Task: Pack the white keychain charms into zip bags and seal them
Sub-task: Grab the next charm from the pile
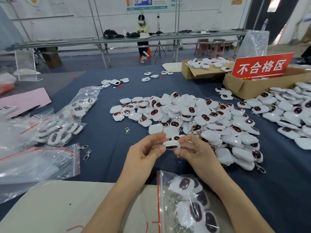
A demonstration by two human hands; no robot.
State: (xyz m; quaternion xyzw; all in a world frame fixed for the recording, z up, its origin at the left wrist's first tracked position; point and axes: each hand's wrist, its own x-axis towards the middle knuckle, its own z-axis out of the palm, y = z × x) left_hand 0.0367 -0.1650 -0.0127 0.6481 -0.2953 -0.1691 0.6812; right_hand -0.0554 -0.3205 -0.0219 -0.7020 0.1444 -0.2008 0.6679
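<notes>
In the head view, a single white keychain charm (171, 145) is held just above the tabletop (104, 132), pinched between both hands: the left hand (146, 150) grips its left end and the right hand (195, 148) its right end, with the fingers of each curled closely around it, and a metal clasp can be seen hanging below it. Close to the person, a zip bag (158, 195) with a red seal strip lies partly on a pale board; several charms are already inside it, though whether its mouth is pressed closed cannot be told. To the left, a few filled bags (64, 125) are laid out, and beside them a stack of empty bags (42, 163) is kept ready, with loose clasps (85, 152) near its edge. Much is judged to be left: a large pile of unpacked charms (193, 118) is spread just beyond the hands, a second heap (289, 111) lies at the far right, and more charms are seen in a cardboard box (207, 69) beside a red sign (262, 66). The task is therefore taken to be at an early or middling stage, with the held charm still to be bagged and the near bag still to be filled and sealed.
</notes>
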